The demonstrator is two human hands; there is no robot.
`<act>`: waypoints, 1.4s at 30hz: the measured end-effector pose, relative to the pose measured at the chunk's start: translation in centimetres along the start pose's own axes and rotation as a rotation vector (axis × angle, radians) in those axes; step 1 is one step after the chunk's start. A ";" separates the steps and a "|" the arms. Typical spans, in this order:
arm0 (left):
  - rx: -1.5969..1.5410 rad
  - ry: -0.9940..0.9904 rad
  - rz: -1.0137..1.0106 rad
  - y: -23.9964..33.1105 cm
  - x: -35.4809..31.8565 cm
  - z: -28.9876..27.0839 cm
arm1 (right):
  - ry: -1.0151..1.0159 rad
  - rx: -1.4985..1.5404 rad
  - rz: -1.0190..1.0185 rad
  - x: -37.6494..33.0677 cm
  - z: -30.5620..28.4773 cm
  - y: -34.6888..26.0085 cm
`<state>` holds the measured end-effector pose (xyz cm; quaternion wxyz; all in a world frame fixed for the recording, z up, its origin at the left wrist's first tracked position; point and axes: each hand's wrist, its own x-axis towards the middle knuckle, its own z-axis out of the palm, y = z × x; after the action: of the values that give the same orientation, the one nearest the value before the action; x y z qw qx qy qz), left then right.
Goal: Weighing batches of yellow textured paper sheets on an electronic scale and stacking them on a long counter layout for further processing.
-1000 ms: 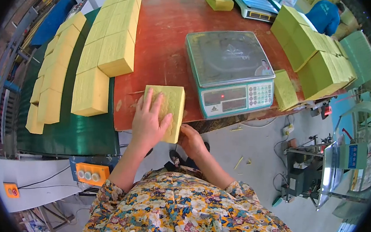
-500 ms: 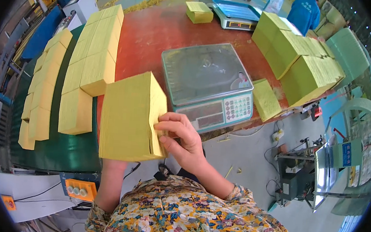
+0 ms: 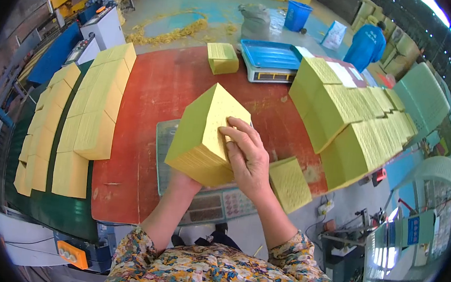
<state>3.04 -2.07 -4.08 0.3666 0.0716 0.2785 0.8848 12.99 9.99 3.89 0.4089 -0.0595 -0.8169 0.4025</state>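
Observation:
Between my hands I hold a thick block of yellow paper sheets (image 3: 192, 122), tilted with one corner pointing away from me. My left hand (image 3: 184, 184) supports it from below, its fingers hidden under the block. Against the right face press the bent fingers of my right hand (image 3: 249, 158), thumb close beside them. The block hangs over a digital weighing scale (image 3: 236, 203) and covers most of its pan. To the right of the scale lies a thin yellow paper stack (image 3: 290, 184) at the red table's edge.
Yellow blocks line a green conveyor belt (image 3: 79, 211) at left. More large blocks (image 3: 347, 140) stand at the table's right. Behind are a second scale (image 3: 269, 59) with a blue tray and a small paper stack (image 3: 222, 58). A person in blue (image 3: 366, 46) is at the far right.
The paper block has moved right, from beside the scale to above it, and turned so a corner points away. My right hand now presses its side face. The view has tipped upward.

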 end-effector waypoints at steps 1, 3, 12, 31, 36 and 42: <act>0.039 0.028 0.070 -0.8 1.1 0.1 | -0.019 -0.013 -0.007 1.0 -0.3 0.9; -0.026 0.038 0.033 -1.9 2.2 1.5 | -0.045 -0.033 -0.013 2.2 -1.2 2.5; -0.290 0.169 0.019 -3.3 0.1 1.5 | -0.207 -0.011 -0.052 4.3 0.3 4.6; 1.878 -0.210 0.862 6.6 -7.4 3.2 | -0.324 -0.363 -0.186 1.5 2.4 -1.6; 1.666 -0.253 0.891 9.9 -8.3 0.1 | -0.210 -0.235 -0.142 0.3 5.8 -6.4; 1.808 0.251 1.012 20.5 -7.5 -11.0 | -0.479 0.052 -0.348 2.1 20.3 -12.5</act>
<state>-7.65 -23.87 -1.49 -0.2689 0.3354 0.8105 0.3978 -0.02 -9.87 7.10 0.2688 0.1886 -0.8773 0.3499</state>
